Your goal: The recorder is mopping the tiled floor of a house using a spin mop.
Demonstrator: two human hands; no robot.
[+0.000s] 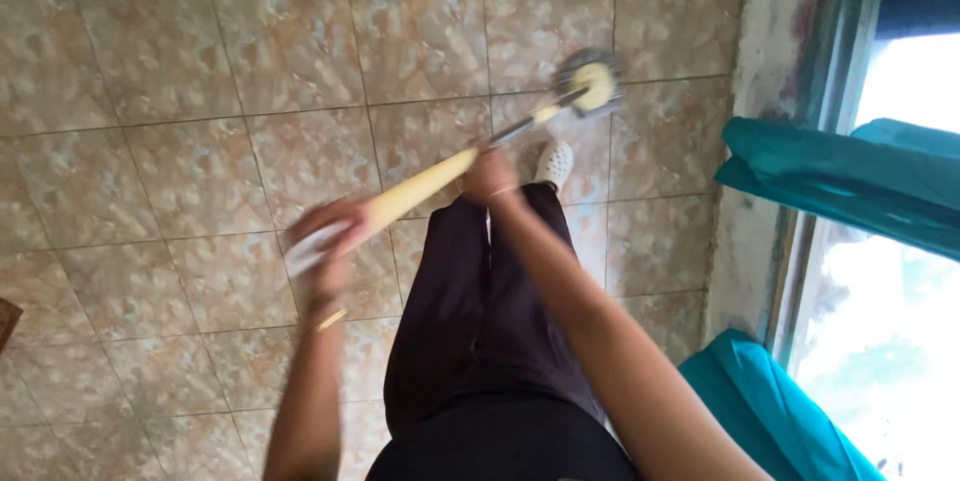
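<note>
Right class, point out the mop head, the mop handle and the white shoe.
mop head (590, 84), head view, round pad's middle.
mop handle (420, 187), head view, yellow shaft between the hands.
white shoe (555, 162), head view, its top.

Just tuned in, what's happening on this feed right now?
A person is mopping a tiled floor with a yellow-handled mop. The left hand grips the upper end of the handle, the right hand holds it further down. The round mop head is on the tiles ahead of the person's white shoe. The picture is blurred around the hands. Teal curtains hang by a bright window on the right.
</note>
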